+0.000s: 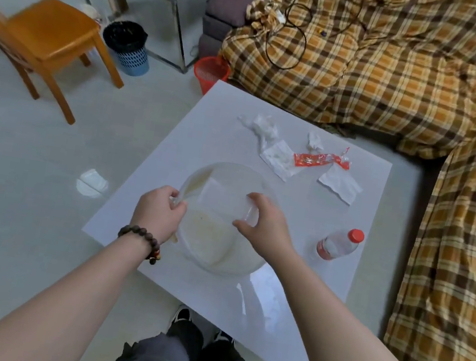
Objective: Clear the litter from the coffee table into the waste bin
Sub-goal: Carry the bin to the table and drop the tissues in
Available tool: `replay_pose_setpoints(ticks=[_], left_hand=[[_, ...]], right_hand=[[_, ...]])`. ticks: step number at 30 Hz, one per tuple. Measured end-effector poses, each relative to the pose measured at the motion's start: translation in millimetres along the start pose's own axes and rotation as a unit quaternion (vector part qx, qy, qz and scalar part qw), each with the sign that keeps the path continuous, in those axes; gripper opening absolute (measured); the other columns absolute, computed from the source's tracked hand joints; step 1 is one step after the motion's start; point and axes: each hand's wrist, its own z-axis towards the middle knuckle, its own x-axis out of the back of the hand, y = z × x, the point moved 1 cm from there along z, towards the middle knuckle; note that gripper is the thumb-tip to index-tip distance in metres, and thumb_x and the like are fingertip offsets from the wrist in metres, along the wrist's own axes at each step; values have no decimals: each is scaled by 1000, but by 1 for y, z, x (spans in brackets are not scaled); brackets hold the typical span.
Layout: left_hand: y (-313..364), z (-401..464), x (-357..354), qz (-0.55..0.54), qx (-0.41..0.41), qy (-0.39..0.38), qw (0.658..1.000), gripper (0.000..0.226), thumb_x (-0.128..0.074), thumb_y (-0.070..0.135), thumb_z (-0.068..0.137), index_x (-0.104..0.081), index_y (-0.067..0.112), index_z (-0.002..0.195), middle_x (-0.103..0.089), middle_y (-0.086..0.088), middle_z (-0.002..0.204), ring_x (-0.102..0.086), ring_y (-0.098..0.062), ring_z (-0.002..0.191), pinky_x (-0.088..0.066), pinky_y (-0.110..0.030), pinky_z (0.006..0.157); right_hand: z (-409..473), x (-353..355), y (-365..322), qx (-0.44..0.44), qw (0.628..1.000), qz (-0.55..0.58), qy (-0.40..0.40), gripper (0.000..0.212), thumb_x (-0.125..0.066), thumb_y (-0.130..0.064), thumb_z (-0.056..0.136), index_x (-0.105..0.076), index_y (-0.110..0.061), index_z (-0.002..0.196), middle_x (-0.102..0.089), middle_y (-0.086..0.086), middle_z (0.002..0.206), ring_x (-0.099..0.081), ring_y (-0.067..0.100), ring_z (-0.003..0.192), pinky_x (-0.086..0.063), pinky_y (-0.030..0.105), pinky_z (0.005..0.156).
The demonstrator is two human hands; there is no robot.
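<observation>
A round translucent plastic container (215, 239) with food residue sits on the near part of the white coffee table (274, 295). Its clear lid (230, 179) is tilted up over it. My left hand (158, 214) grips the lid's left edge. My right hand (264, 225) is closed on a small clear plastic cup (248, 214) above the container. Farther back lie a crumpled tissue (260, 123), a smaller tissue wad (315, 139), two flat napkins (280, 159) (340, 184) and a red wrapper (318, 158). A red-capped bottle (338, 244) lies at the right.
A blue waste bin with a black liner (127, 45) and a red basket (211, 71) stand on the floor beyond the table's far left corner. An orange chair (48, 31) is at the left. A plaid-covered sofa (374, 61) wraps the far and right sides.
</observation>
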Motion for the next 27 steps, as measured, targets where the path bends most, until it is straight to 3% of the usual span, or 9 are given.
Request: replay_pose_setpoints(ticks=[6, 10, 14, 18, 20, 23, 27], left_hand=[[-4, -5, 12, -29, 9, 21, 999, 34, -57, 23, 93, -62, 3, 120, -72, -15, 86, -69, -30, 84, -51, -34, 79], [-11, -4, 25, -24, 22, 36, 999, 37, -55, 24, 94, -60, 4, 124, -72, -16, 87, -68, -31, 88, -53, -39, 85], [-24, 4, 49, -23, 45, 64, 997, 38, -55, 22, 93, -61, 1, 124, -73, -17, 85, -68, -31, 89, -50, -35, 83], [-46, 21, 84, 0, 76, 72, 994, 40, -55, 21, 93, -61, -2, 126, -66, -6, 61, -67, -26, 76, -42, -28, 74], [-63, 32, 102, 10, 92, 67, 993, 34, -54, 18, 92, -65, -3, 117, -66, -8, 56, -68, -26, 73, -42, -29, 71], [-92, 46, 126, 6, 105, 83, 991, 16, -55, 14, 89, -64, 3, 81, -69, -19, 59, -71, -34, 74, -51, -37, 71], [-132, 66, 151, -18, 127, 92, 987, 2, -55, 16, 88, -56, 14, 89, -69, -13, 57, -70, -26, 65, -45, -31, 65]], right_hand=[[9, -15, -2, -6, 998, -14, -62, 78, -74, -35, 77, -32, -23, 142, -37, -1, 148, -37, 21, 134, -34, 34, 107], [11, -12, -7, 12, 999, 1, -45, 82, -75, -36, 76, -30, -24, 144, -32, -3, 151, -33, 18, 137, -32, 33, 109], [14, -11, -15, 33, 999, 9, -33, 83, -74, -37, 77, -29, -25, 145, -27, -4, 155, -27, 15, 141, -27, 31, 113], [21, -18, -24, 34, 999, 12, -21, 82, -72, -42, 78, -28, -27, 146, -23, -5, 157, -23, 14, 143, -24, 30, 112], [25, -26, -27, 24, 999, 4, -30, 82, -71, -42, 79, -27, -26, 146, -24, -5, 156, -25, 15, 142, -25, 31, 113], [33, -50, -31, -4, 998, -13, -56, 82, -70, -43, 79, -27, -25, 146, -24, -4, 156, -25, 16, 142, -25, 32, 113], [48, -96, -39, -44, 994, -49, -89, 80, -69, -42, 81, -27, -24, 146, -26, -1, 155, -29, 21, 141, -29, 35, 111]])
